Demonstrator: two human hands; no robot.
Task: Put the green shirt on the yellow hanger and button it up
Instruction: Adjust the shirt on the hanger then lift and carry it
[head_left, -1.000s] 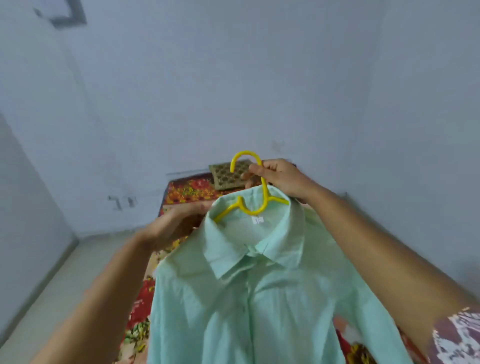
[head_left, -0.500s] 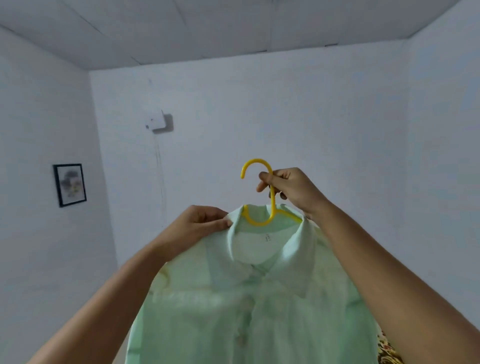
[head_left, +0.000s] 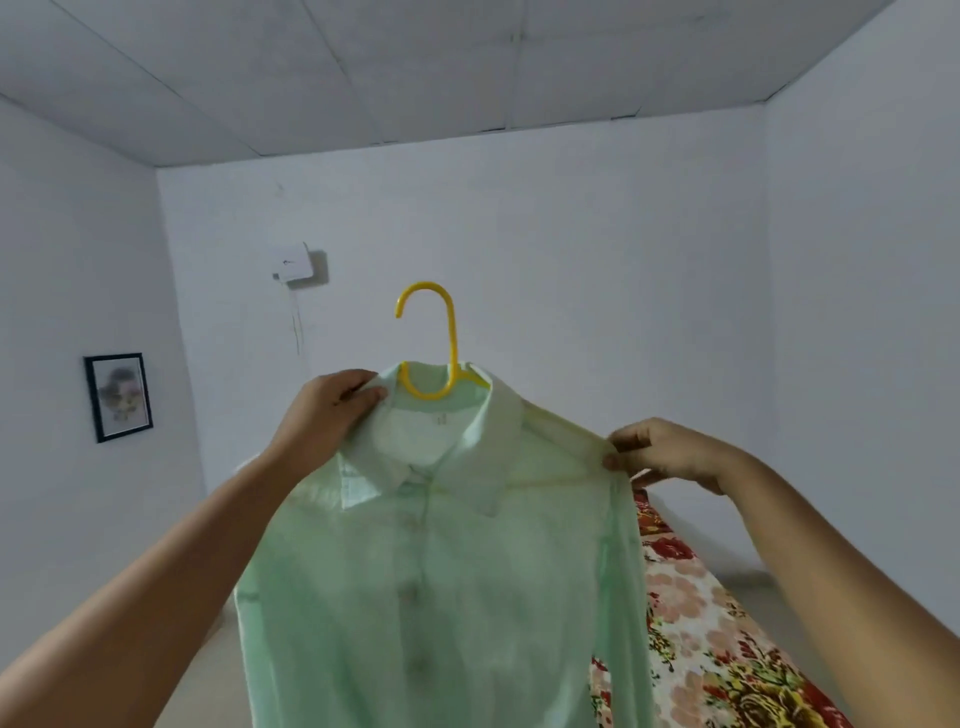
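A pale green shirt hangs in front of me on a yellow hanger, whose hook sticks up out of the collar. Its front is closed, with a row of buttons down the middle. My left hand grips the left side of the collar and shoulder. My right hand pinches the right shoulder seam, where the hanger's arm shows faintly through the thin cloth. The shirt's lower part runs out of the frame.
A bed with a floral red and cream cover lies at the lower right. White walls surround me, with a framed picture on the left wall and a small white box on the far wall.
My right hand has let go of the hanger's neck and moved out to pinch the right shoulder. The shirt is raised higher, and my view has tilted up from the bed.
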